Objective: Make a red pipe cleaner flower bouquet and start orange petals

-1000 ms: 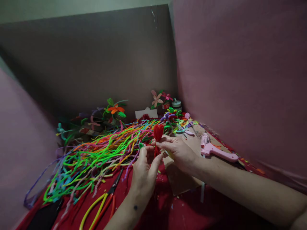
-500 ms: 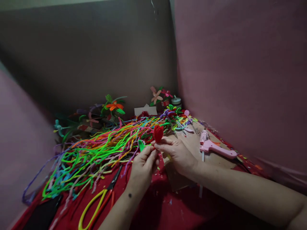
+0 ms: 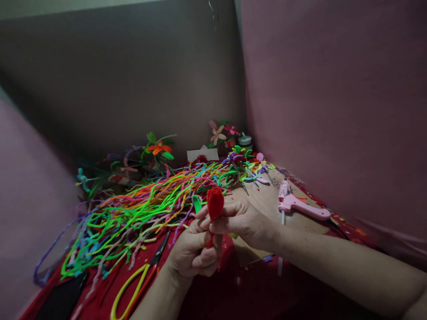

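Observation:
A red pipe-cleaner flower (image 3: 215,202) with a small green leaf (image 3: 196,203) stands upright between my two hands. My left hand (image 3: 193,249) is curled closed around its stem from below. My right hand (image 3: 245,220) pinches the stem just under the red head, fingers pressed together. Both hands hover over the red cloth (image 3: 247,293), in front of a big tangle of coloured pipe cleaners (image 3: 140,209).
A pink glue gun (image 3: 298,205) lies on a cardboard sheet (image 3: 263,200) to the right. Yellow-handled scissors (image 3: 140,278) lie at the near left. Finished pipe-cleaner flowers (image 3: 160,149) and a small jar (image 3: 245,141) stand at the back. Pink and brown panels wall in the space.
The flower has come nearer and lower. My left hand went from a fingertip pinch to a curled grip on the stem. The red head looks more tightly rolled.

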The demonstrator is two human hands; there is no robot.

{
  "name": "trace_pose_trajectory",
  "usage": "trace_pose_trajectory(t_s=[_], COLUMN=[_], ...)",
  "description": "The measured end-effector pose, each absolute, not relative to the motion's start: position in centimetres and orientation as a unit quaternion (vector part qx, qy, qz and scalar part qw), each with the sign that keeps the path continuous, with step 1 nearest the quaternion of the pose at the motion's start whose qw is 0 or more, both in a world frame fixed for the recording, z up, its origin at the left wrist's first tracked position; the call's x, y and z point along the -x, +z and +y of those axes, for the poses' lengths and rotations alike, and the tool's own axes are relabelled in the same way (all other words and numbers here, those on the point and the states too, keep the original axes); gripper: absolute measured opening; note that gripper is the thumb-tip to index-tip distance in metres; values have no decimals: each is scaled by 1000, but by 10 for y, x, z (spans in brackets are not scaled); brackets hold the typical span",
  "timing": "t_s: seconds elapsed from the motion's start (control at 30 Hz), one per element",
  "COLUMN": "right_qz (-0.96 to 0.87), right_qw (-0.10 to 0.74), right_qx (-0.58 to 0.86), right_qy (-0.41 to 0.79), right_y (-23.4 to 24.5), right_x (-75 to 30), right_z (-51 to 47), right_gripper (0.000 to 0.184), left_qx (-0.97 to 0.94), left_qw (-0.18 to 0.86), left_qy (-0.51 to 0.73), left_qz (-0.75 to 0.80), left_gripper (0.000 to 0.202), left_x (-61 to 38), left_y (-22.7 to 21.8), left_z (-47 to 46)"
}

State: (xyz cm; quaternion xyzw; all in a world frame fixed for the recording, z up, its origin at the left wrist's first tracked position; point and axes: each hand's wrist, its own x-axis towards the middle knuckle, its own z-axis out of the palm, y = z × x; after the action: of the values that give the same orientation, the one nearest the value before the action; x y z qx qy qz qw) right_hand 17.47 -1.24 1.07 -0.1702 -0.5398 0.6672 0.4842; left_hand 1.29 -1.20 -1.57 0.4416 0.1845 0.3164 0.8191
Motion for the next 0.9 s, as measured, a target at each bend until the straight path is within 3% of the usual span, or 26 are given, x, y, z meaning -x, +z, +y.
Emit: trace_pose_trajectory(t_s=[0.1, 0.3, 0.47, 0.73, 0.9], right_qz=[-503, -423, -423, -428, -474], right_qw=[528, 578, 579, 522, 489], right_qx=[214, 235, 244, 220, 222], right_qy=[650, 657, 653, 704, 697], right_y=[7, -4, -4, -1, 3], right_x=[-171, -169, -167, -168, -171], right_z=[-14, -6, -7, -9, -11], right_gripper=[16, 22, 20, 29, 31], left_qx=[-497, -610, -640, -572, -511], left_qw=[756, 482, 366, 519, 601], left_qy=[350, 473, 504, 481, 483], left_qz=[244, 414, 451, 414, 380], left_gripper=[23, 19, 11, 23, 19], left_x=[-17, -35, -42, -36, -36], left_y=[-8, 1, -7, -8, -6], left_z=[-11, -16, -23, -20, -19])
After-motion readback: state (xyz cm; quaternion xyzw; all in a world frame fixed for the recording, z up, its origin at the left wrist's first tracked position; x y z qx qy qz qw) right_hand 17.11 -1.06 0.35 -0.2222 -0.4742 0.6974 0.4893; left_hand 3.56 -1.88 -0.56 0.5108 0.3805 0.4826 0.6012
